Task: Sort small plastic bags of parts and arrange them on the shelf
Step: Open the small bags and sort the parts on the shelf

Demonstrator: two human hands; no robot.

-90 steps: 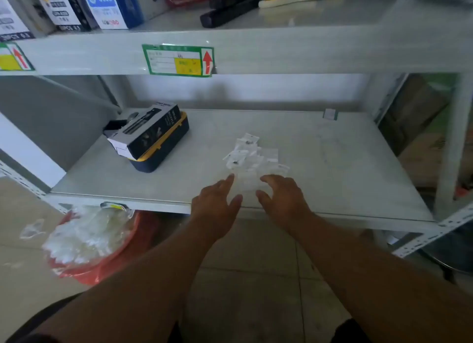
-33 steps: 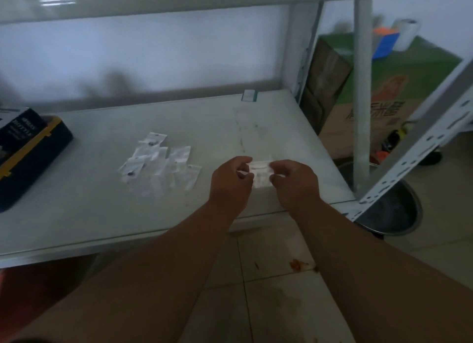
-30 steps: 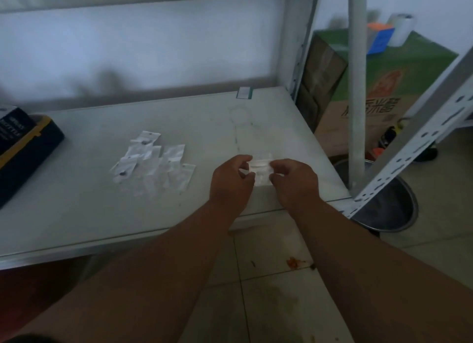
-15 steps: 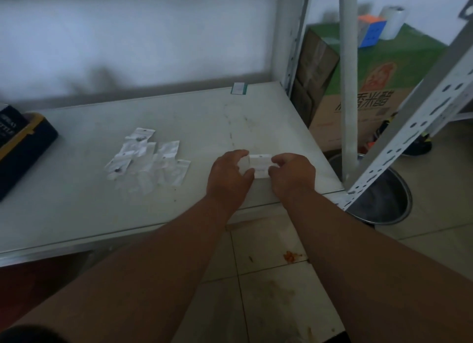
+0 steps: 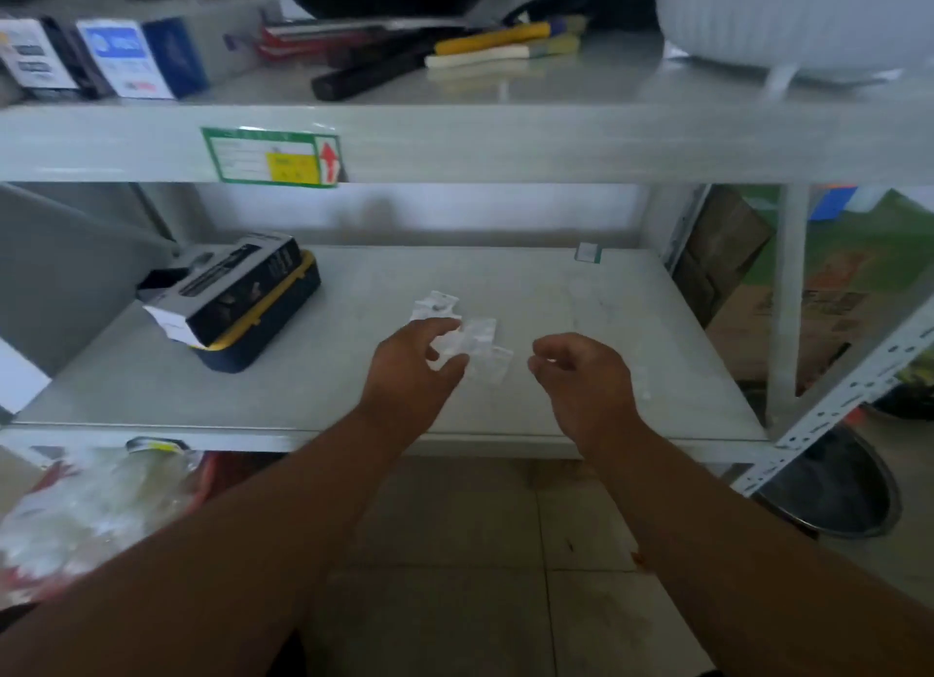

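A pile of small clear plastic bags (image 5: 480,342) lies in the middle of the lower shelf board (image 5: 303,383). My left hand (image 5: 412,370) reaches over the pile's left side, and its fingers and thumb curl round one clear bag (image 5: 447,346). My right hand (image 5: 581,375) hovers to the right of the pile with loosely curled fingers and holds nothing. A faint clear bag (image 5: 643,380) lies on the board just right of that hand.
A black and yellow case with a box on top (image 5: 237,299) sits at the shelf's left. The upper shelf (image 5: 505,140) carries boxes, tools and a white tub. A red basin of bags (image 5: 76,519) and a dark pan (image 5: 839,494) stand on the floor.
Both hands had pinched one bag near the shelf's right front. They have parted; my left hand moved to the pile and my right hand is empty. The view swung back left and up.
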